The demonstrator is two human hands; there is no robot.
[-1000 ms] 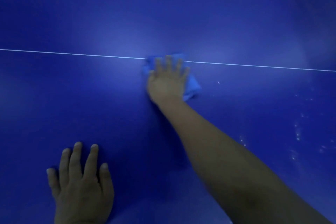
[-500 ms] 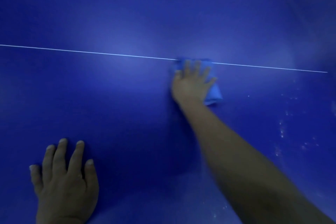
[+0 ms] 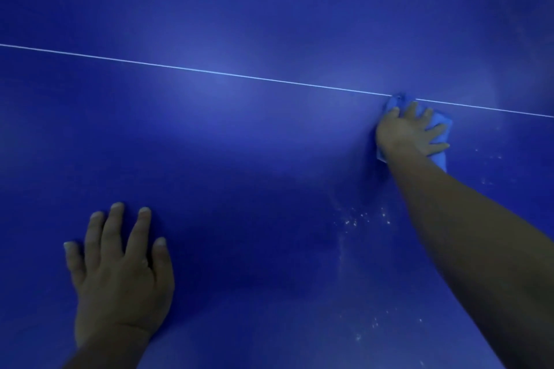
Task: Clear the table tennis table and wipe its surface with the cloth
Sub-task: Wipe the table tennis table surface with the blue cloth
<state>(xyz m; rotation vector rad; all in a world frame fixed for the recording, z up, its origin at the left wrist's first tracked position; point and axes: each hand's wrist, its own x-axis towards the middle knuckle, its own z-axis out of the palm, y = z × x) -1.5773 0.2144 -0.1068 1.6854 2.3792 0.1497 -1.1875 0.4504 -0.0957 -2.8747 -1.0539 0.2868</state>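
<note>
Two hands down, wipe in progress

Both hands on the blue counter (image 3: 239,159). Right hand (image 3: 410,132) at about 2 o'clock in view, arm reached out, palm pressing a light blue cloth (image 3: 440,159) flat against the surface; fingers (image 3: 431,132) spread wide over it, not curled round it. Cloth touches the thin white line (image 3: 209,72), its far corner lying across it. Left hand (image 3: 120,272) at about 7 o'clock, flat on the bare counter, fingers straight and slightly apart, holding nothing; likely a brace for the reach.

Pale specks (image 3: 356,220) scattered at 4 to 5 o'clock, between cloth and near edge, more by the right forearm. No loose items in view on the surface, so clearing looks done; wiping is the step in hand.

Next move, as I judge it: draw the cloth toward 5 o'clock through the specks, keeping even palm pressure so the cloth doesn't bunch or skip.
</note>
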